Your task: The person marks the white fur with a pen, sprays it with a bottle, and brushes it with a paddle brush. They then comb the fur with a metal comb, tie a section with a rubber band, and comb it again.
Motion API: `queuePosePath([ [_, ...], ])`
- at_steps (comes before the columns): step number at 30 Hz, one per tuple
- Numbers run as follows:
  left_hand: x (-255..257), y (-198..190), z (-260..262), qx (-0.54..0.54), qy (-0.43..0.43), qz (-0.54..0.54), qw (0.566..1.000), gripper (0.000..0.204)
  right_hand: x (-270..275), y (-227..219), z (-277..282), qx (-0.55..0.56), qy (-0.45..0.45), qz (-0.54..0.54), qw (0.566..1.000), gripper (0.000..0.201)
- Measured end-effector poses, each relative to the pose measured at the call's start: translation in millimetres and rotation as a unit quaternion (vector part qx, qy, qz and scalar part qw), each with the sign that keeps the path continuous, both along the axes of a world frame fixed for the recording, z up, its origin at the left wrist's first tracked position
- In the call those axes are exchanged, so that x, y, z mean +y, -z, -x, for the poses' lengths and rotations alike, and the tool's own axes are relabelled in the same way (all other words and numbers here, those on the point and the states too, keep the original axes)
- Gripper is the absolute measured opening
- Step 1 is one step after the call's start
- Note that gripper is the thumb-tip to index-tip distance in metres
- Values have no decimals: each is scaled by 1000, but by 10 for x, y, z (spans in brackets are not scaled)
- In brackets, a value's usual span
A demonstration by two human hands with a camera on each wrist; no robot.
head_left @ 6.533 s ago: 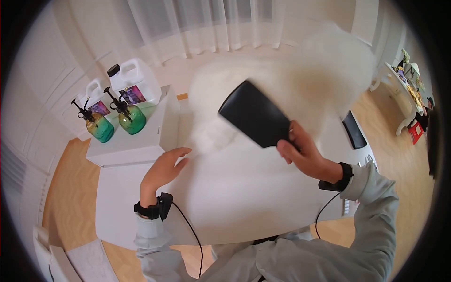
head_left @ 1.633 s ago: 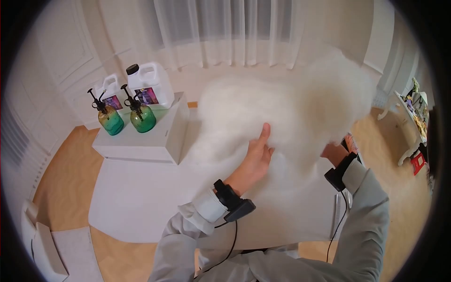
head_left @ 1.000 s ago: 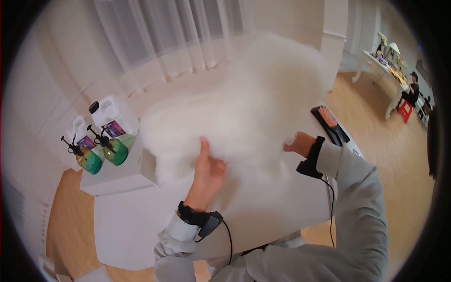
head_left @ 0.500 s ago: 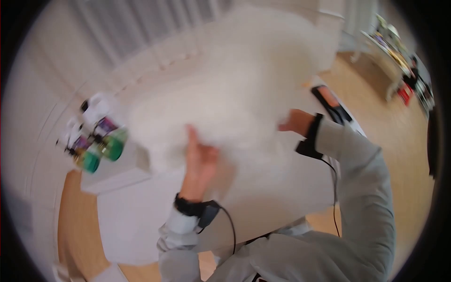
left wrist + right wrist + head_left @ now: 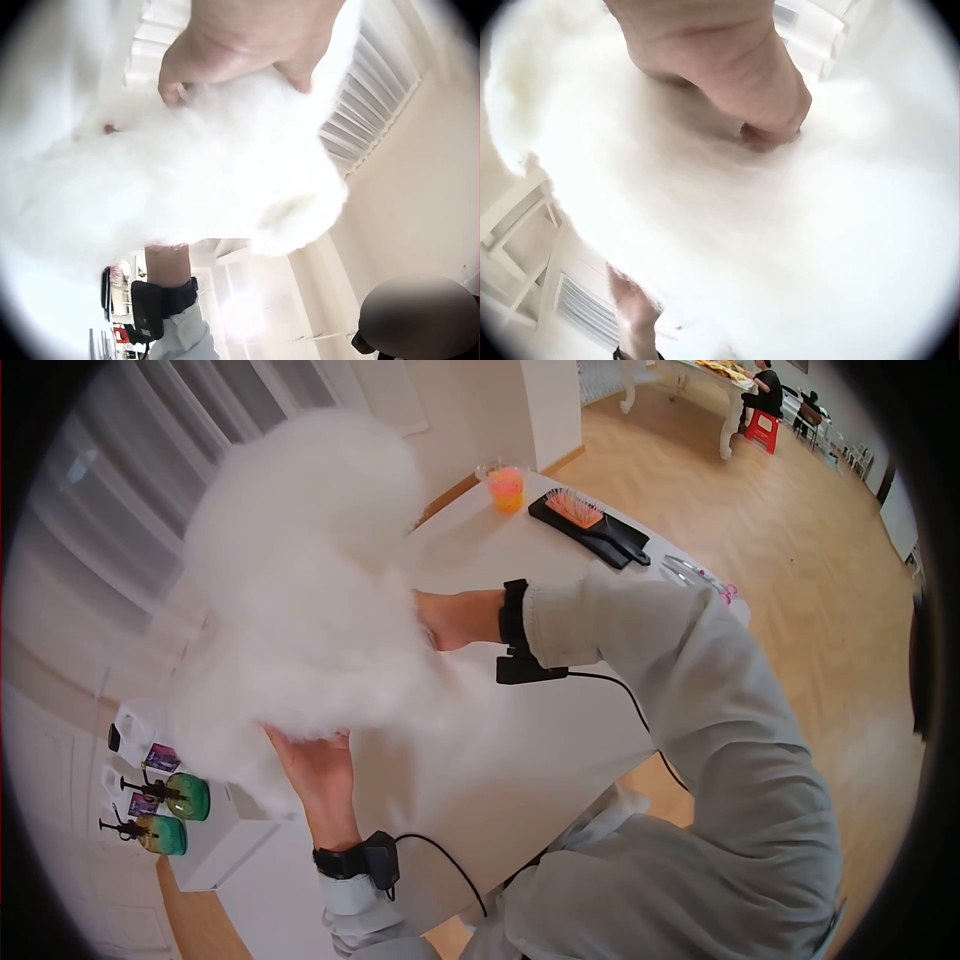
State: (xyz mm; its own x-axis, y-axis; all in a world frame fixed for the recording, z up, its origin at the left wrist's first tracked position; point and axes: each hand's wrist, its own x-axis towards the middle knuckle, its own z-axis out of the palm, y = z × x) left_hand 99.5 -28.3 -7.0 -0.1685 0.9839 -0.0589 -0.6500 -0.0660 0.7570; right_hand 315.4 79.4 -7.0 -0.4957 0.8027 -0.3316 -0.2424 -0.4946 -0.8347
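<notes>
A large white fluffy dog-like body fills the left half of the head view, its tall rounded part towards the curtain. My left hand holds its near lower side, thumb and fingers spread into the fur. In the left wrist view, that hand's thumb and fingertips bend into the white fur. My right hand holds the other side. The right wrist view shows the right hand with its fingers curled and partly buried in the fur. The left hand appears beyond, on the opposite side.
On the white table, a paddle brush lies bristles up on a black tray. A clear cup with orange contents and scissors are nearby. Green spray bottles and white jugs stand at left.
The brush in my right hand earliest now lies on the table. Both hands have shifted the fluffy body left, towards the bottles, as the head view swung right; cup and scissors now show.
</notes>
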Motion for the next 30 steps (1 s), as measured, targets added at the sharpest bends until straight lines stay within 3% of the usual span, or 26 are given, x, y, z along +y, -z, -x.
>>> queuePosePath([
  [1, -2, -8, -28, -5, 2, 0, 1000, 61, 97, 176, -49, 3, -2, 1, 1000, 45],
  [2, -8, -12, -44, -12, 4, 1, 1000, 60, 250, 479, -139, -22, -41, -248, 968, 44],
  [3, -13, -1, -46, -11, 0, 5, 1000, 60, 325, 668, -198, -44, -77, -479, 874, 44],
  [4, -12, 12, -45, -12, 21, 2, 1000, 60, 289, 643, -229, -43, -81, -476, 875, 44],
  [6, -23, 27, -52, -16, 41, -1, 999, 59, 150, 416, -265, 2, -111, -335, 936, 42],
  [7, -29, 26, -69, -19, 33, 7, 999, 59, 89, 296, -253, 0, -112, -333, 936, 42],
  [9, -34, 58, -48, -28, 33, 15, 999, 58, -16, 100, -246, 31, -115, -138, 983, 41],
  [13, -41, 152, -49, -33, 37, -16, 999, 65, -38, 92, -262, 18, -65, -96, 993, 41],
  [15, -76, 117, -95, -38, 36, -18, 998, 69, 4, 87, -353, -47, -65, -33, 996, 36],
  [16, -102, 100, -114, -33, 31, -19, 999, 73, -107, -65, -450, -74, -70, -15, 995, 48],
  [17, -121, 118, -122, -27, 24, -19, 999, 78, -157, -102, -574, -78, -62, -13, 995, 48],
  [18, -118, 180, -91, -30, 30, -14, 999, 78, -199, -140, -695, -199, -75, -72, 974, 54],
  [20, -124, 310, -11, -1, 50, -22, 998, 94, -286, -178, -945, -415, -110, -178, 885, 65],
  [22, -163, 351, -41, -26, 42, 5, 999, 96, -391, -160, -1322, -500, -121, -291, 807, 59],
  [24, -231, 342, -85, -53, 33, 30, 998, 98, -572, -205, -1698, -549, -106, -395, 729, 37],
  [28, -361, 382, -56, -37, 101, 13, 994, 93, -1040, -297, -2276, -705, -109, -349, 607, 28],
  [30, -404, 431, 20, -21, 131, -2, 991, 91, -1228, -90, -2532, -719, -95, -316, 611, 29],
])
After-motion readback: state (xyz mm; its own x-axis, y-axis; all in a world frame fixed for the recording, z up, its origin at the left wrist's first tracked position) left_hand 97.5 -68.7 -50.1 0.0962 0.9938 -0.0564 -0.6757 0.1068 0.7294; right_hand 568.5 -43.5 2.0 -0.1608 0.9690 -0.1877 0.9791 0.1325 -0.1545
